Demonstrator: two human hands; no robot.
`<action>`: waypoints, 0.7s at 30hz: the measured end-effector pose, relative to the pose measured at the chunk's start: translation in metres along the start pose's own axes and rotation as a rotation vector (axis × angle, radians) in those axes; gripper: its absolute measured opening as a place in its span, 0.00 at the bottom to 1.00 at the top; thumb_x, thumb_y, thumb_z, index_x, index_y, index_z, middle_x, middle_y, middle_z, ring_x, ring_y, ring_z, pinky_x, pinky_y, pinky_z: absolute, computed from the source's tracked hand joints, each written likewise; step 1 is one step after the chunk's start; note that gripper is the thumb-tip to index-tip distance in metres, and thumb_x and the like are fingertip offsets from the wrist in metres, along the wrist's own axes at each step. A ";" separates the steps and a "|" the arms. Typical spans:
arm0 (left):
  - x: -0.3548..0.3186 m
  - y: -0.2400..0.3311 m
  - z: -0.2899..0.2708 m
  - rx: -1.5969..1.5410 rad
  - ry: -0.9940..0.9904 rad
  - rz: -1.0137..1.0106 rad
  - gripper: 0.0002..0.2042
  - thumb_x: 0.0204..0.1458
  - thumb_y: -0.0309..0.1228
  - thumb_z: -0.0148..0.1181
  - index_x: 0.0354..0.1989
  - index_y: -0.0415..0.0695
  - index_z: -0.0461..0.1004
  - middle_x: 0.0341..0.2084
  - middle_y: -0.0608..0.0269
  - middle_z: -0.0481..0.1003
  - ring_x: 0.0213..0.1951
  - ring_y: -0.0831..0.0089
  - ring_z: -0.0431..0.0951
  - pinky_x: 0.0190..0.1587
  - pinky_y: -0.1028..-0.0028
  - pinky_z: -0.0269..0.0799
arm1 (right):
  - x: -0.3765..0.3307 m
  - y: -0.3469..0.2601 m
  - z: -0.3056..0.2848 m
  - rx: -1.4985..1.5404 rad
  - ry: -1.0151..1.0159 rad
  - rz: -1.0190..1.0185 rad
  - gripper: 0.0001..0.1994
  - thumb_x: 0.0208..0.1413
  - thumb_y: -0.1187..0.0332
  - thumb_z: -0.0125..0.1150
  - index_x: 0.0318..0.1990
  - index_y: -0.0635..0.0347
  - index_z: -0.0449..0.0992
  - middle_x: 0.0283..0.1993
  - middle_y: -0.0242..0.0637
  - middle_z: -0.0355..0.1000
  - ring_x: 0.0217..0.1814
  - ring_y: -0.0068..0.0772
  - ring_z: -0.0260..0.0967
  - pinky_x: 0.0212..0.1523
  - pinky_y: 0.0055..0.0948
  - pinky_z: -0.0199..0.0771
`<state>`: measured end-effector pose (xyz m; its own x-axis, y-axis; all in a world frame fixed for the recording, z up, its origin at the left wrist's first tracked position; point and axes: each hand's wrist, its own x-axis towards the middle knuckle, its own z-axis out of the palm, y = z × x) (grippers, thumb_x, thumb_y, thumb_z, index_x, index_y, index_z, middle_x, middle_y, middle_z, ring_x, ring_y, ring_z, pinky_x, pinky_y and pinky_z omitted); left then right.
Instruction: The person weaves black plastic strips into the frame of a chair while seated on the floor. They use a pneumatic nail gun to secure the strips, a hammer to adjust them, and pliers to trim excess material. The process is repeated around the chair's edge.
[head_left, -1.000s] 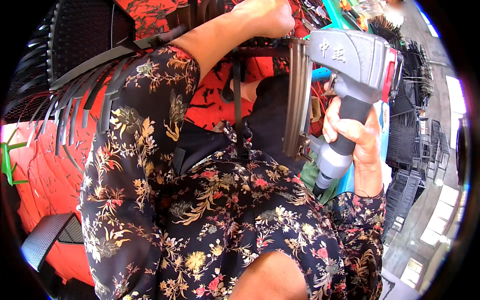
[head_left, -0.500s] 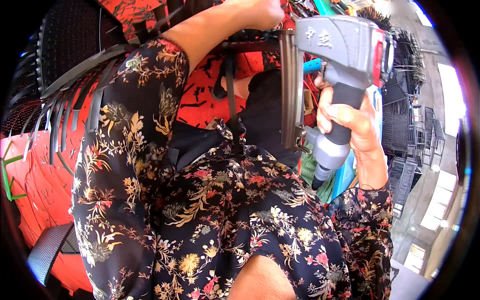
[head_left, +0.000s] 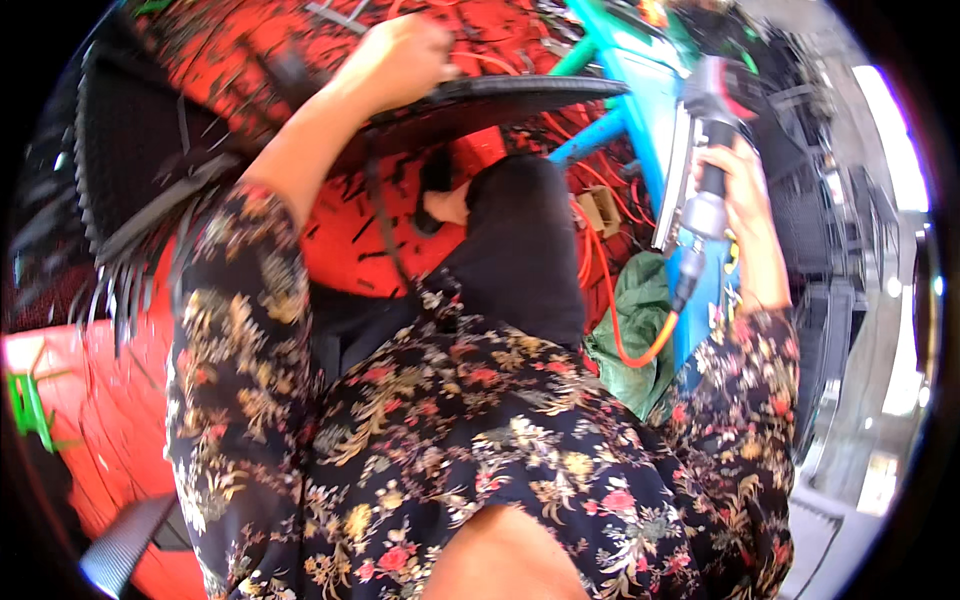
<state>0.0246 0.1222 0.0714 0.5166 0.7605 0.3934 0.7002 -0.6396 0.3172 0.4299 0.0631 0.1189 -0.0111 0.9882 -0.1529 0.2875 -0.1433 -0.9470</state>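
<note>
In my right hand (head_left: 737, 175) is a grey air nail gun (head_left: 712, 125) with a black grip, its fingers wrapped round the handle. A long metal magazine (head_left: 677, 185) runs along its side, and an orange air hose (head_left: 630, 355) loops from its lower end. My left hand (head_left: 400, 62) is closed and blurred, at the upper edge of a long black curved woven piece (head_left: 500, 95). What its fingers hold cannot be made out. The woven piece stretches across in front of my knees, and a dark strip (head_left: 385, 220) hangs below it.
Black woven panels (head_left: 130, 130) with loose strip ends stand at the left. Black scraps litter the red floor covering (head_left: 340, 240). A blue and green frame (head_left: 635, 100), green sacking (head_left: 640, 300) and a small cardboard box (head_left: 600, 212) are at the right. Stacked black furniture stands beyond.
My right hand has carried the nail gun away to the right, off the woven piece. My left hand has come down and left. The orange hose and blue frame now show.
</note>
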 end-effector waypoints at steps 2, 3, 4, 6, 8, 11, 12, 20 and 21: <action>-0.002 0.011 -0.013 -0.194 -0.015 -0.251 0.16 0.46 0.38 0.62 0.21 0.37 0.66 0.14 0.52 0.61 0.20 0.61 0.63 0.27 0.64 0.60 | 0.026 0.032 -0.026 -0.402 0.180 -0.011 0.16 0.46 0.74 0.55 0.45 0.61 0.66 0.25 0.33 0.68 0.23 0.26 0.67 0.24 0.26 0.69; -0.003 0.010 -0.014 -0.140 0.048 -0.164 0.17 0.46 0.39 0.61 0.20 0.37 0.66 0.14 0.53 0.61 0.19 0.64 0.62 0.26 0.65 0.60 | 0.032 0.047 -0.034 -0.487 0.290 0.005 0.19 0.43 0.73 0.56 0.46 0.63 0.65 0.23 0.31 0.67 0.21 0.27 0.66 0.22 0.28 0.68; -0.005 0.014 -0.018 -0.150 0.032 -0.178 0.17 0.45 0.39 0.60 0.20 0.37 0.65 0.14 0.53 0.61 0.20 0.65 0.62 0.26 0.66 0.60 | 0.028 0.051 -0.037 -0.681 0.372 0.013 0.16 0.44 0.63 0.63 0.37 0.64 0.70 0.20 0.33 0.68 0.21 0.28 0.66 0.24 0.32 0.67; -0.011 0.021 -0.030 -0.203 0.027 -0.232 0.14 0.42 0.35 0.62 0.21 0.36 0.69 0.15 0.52 0.68 0.19 0.62 0.68 0.27 0.66 0.64 | 0.023 0.022 -0.028 -1.007 0.354 0.245 0.26 0.41 0.60 0.64 0.46 0.69 0.71 0.37 0.53 0.75 0.39 0.46 0.75 0.40 0.39 0.74; -0.013 0.034 -0.045 -0.173 0.007 -0.268 0.14 0.37 0.34 0.64 0.19 0.36 0.69 0.13 0.56 0.67 0.19 0.68 0.68 0.25 0.68 0.63 | 0.033 0.025 -0.025 -0.997 0.491 0.290 0.32 0.41 0.62 0.63 0.51 0.77 0.65 0.49 0.60 0.71 0.54 0.54 0.70 0.54 0.40 0.71; -0.019 0.039 -0.054 -0.262 0.003 -0.306 0.11 0.36 0.29 0.65 0.18 0.38 0.68 0.12 0.65 0.67 0.18 0.78 0.65 0.23 0.74 0.60 | 0.060 0.067 -0.055 -0.893 0.572 0.283 0.32 0.41 0.65 0.65 0.53 0.75 0.64 0.44 0.59 0.74 0.47 0.53 0.74 0.48 0.40 0.74; -0.024 0.034 -0.053 -0.315 0.006 -0.334 0.09 0.37 0.27 0.65 0.18 0.39 0.69 0.12 0.70 0.66 0.18 0.83 0.64 0.22 0.77 0.58 | 0.065 0.069 -0.053 -0.906 0.597 0.304 0.34 0.41 0.64 0.66 0.55 0.74 0.62 0.44 0.59 0.73 0.48 0.53 0.73 0.49 0.41 0.73; -0.048 -0.007 -0.066 -0.618 0.017 -0.420 0.07 0.42 0.17 0.59 0.22 0.43 0.69 0.16 0.79 0.66 0.20 0.90 0.62 0.24 0.84 0.56 | -0.017 0.066 -0.120 -0.965 0.781 0.189 0.30 0.48 0.54 0.63 0.55 0.65 0.67 0.48 0.54 0.72 0.53 0.51 0.70 0.53 0.42 0.69; -0.047 -0.009 -0.068 -0.609 0.013 -0.416 0.07 0.42 0.17 0.59 0.22 0.43 0.69 0.16 0.78 0.66 0.20 0.90 0.62 0.25 0.84 0.56 | -0.040 0.083 -0.152 -1.032 0.860 0.219 0.29 0.48 0.53 0.63 0.53 0.65 0.69 0.49 0.52 0.72 0.53 0.51 0.70 0.52 0.42 0.69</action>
<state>-0.0395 0.0847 0.1091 0.2591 0.9549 0.1449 0.4373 -0.2498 0.8639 0.5996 0.0196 0.0893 0.6128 0.7266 0.3107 0.7901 -0.5692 -0.2274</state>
